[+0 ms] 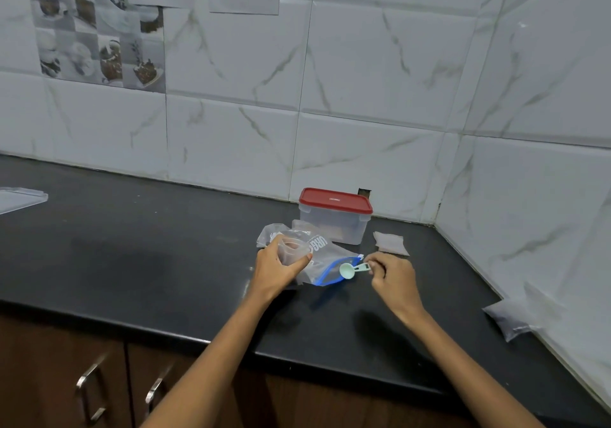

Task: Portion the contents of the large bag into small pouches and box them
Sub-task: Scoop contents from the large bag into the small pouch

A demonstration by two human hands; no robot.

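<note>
1. Large bag (322,255) lies flat on the dark counter (132,245), centre-right, between the two hands; its blue zip mouth points toward the near right, printed end toward the far left
2. Left hand (277,267) grips a small clear pouch (292,249), fingers and thumb curled round it, mouth held up; a little brownish content shows inside. This hand rests on the left, printed end of the bag
3. Mint green scoop (351,270) sits at the bag's zip mouth, bowl to the left, handle running right. Bowl looks empty, though this is hard to tell
4. Right hand (393,277) pinches the handle end, fingers narrow; it is the hand nearer the bag mouth
5. Judgement: the move turns on the scoop's long axis running left-right, roughly in line with the mouth, with the pouch further left
6. Red-lidded box (335,216) stands just behind the bag, lid on; a filled pouch (390,243) lies just right of it, another (506,318) far right
</note>
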